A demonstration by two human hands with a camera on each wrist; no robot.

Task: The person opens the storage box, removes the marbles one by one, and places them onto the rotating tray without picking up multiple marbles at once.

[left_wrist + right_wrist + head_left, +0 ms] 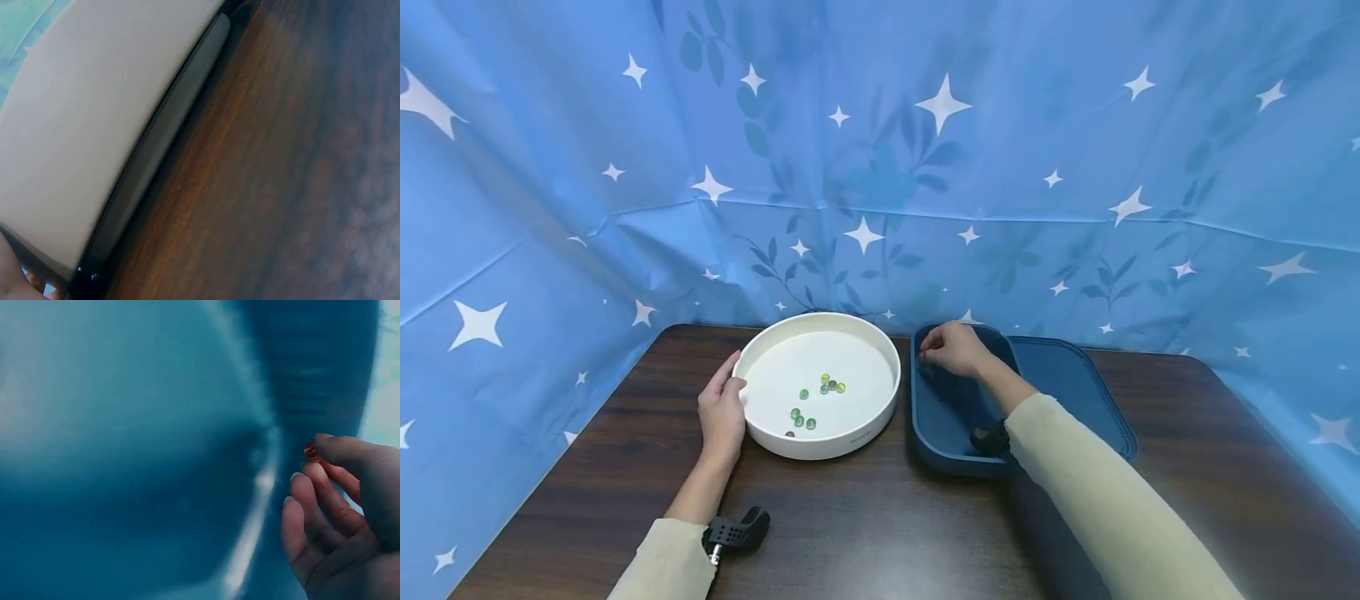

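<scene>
On the left, a round white tray (820, 448) holds several small greenish and yellowish glass marbles (804, 394) and a reddish-brown one. My left hand (722, 410) grips its left side, thumb over the rim and fingers along the outer wall. In the left wrist view only a bit of that hand (14, 275) shows beside the white wall. My right hand (955, 348) is over the far left part of a deep blue bin (955, 465). Its thumb and index finger pinch a small red marble (310, 452), mostly covered by the fingertips; the other fingers are bent.
A flat blue tray or lid (1075, 387) lies against the bin's right side. Everything stands on a dark wooden table (850, 525), with a blue star-patterned curtain (880, 167) close behind. Black wrist straps (737, 531) sit at both wrists.
</scene>
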